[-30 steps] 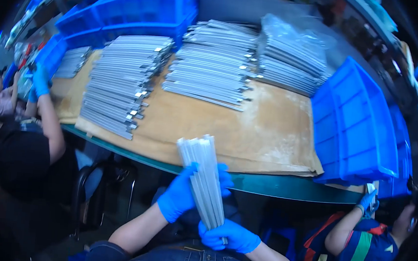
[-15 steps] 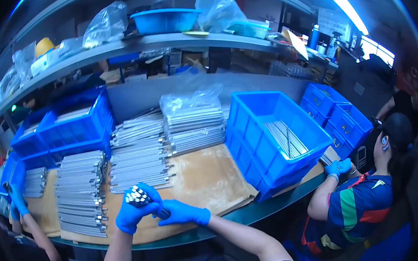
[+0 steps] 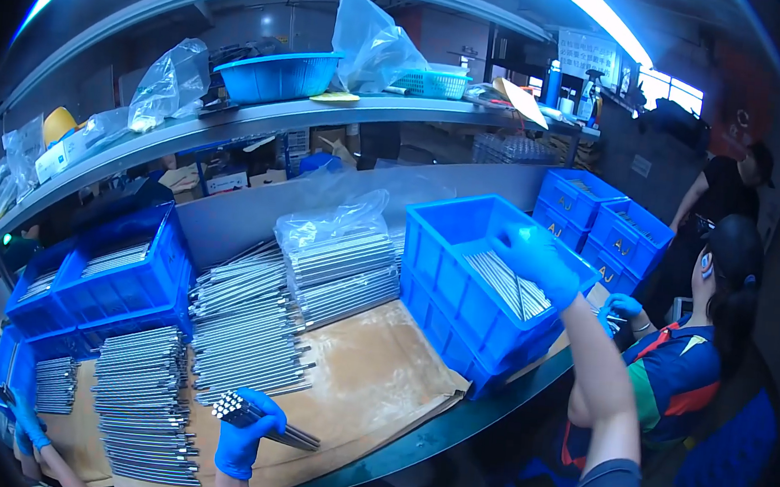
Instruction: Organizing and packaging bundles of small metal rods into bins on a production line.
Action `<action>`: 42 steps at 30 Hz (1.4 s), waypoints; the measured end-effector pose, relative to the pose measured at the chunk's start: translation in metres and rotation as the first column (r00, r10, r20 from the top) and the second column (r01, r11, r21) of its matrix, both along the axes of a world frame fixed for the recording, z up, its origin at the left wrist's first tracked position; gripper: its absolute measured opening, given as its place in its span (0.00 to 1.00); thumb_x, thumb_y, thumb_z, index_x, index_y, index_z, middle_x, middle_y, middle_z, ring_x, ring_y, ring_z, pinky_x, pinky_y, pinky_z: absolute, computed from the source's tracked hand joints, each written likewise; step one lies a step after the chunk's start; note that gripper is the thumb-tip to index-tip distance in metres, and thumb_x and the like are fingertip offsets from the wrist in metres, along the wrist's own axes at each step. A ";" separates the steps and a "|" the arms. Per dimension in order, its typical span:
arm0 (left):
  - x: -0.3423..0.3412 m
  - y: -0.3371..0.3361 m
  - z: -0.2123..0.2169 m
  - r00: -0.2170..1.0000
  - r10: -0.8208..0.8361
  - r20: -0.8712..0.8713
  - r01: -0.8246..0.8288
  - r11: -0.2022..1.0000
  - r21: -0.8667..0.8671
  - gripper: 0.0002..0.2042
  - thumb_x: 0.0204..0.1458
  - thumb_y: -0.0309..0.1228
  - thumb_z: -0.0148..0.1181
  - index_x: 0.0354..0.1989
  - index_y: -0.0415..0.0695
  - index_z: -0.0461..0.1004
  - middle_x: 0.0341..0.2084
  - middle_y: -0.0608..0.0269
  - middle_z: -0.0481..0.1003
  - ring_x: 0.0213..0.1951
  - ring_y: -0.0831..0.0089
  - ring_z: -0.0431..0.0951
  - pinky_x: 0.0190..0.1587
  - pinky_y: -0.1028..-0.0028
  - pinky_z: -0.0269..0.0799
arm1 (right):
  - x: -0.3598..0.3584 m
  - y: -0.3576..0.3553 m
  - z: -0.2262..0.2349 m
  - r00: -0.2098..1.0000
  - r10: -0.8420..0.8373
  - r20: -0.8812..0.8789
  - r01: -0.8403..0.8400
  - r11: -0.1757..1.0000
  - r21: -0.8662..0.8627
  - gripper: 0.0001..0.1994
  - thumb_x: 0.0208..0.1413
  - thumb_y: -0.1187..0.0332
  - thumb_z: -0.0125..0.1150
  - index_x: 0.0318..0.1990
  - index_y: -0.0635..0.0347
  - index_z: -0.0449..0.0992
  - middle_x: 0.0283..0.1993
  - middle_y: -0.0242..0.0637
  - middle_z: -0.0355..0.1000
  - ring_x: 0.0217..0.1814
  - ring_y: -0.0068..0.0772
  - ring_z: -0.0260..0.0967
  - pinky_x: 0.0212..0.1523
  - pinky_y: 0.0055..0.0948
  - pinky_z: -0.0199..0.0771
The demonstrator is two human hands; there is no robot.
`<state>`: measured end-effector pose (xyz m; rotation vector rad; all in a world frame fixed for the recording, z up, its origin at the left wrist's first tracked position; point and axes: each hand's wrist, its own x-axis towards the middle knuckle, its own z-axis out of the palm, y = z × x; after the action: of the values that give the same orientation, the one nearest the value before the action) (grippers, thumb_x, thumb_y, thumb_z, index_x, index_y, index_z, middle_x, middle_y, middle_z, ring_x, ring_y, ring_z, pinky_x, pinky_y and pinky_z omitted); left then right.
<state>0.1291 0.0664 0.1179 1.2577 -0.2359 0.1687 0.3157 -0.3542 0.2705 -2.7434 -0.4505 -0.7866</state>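
My left hand (image 3: 247,434), in a blue glove, is closed round a bundle of metal rods (image 3: 279,425) above the front of the table. The rods' bright ends stick out on the left side of the fist, and their dark shafts slant down to the right. My right hand (image 3: 540,263), also gloved in blue, is raised over the near rim of a large blue bin (image 3: 448,257). Motion smears its fingers, so whether it holds anything is unclear. Inside that bin lie more loose metal rods (image 3: 497,279).
Rows of rods (image 3: 143,407) and a plastic-covered stack (image 3: 342,272) cover the table's left and middle. Brown paper (image 3: 372,357) lines the tabletop. Blue bins (image 3: 121,286) stand at left, others (image 3: 581,204) at back right. Co-workers' gloved hands work at left (image 3: 27,426) and right (image 3: 623,306).
My right hand has left the bundle and swung right and up over the blue bin. My left hand keeps the rods, lower in the picture. The whole view has shifted slightly.
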 end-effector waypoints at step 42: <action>-0.007 -0.020 -0.010 1.000 0.007 -0.026 -0.005 0.997 0.072 0.15 0.41 0.17 0.61 0.39 0.38 0.69 0.26 0.57 0.74 0.29 0.71 0.76 0.34 0.72 0.73 | 0.048 -0.054 -0.057 0.799 -0.249 -0.547 -0.143 0.806 -0.575 0.14 0.43 0.67 0.55 0.38 0.62 0.77 0.34 0.47 0.74 0.33 0.44 0.74 0.34 0.38 0.73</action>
<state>0.1221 0.0462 0.1074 1.3317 -0.2175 0.1497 0.3636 -0.4078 0.2137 -3.3602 -0.5348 0.3426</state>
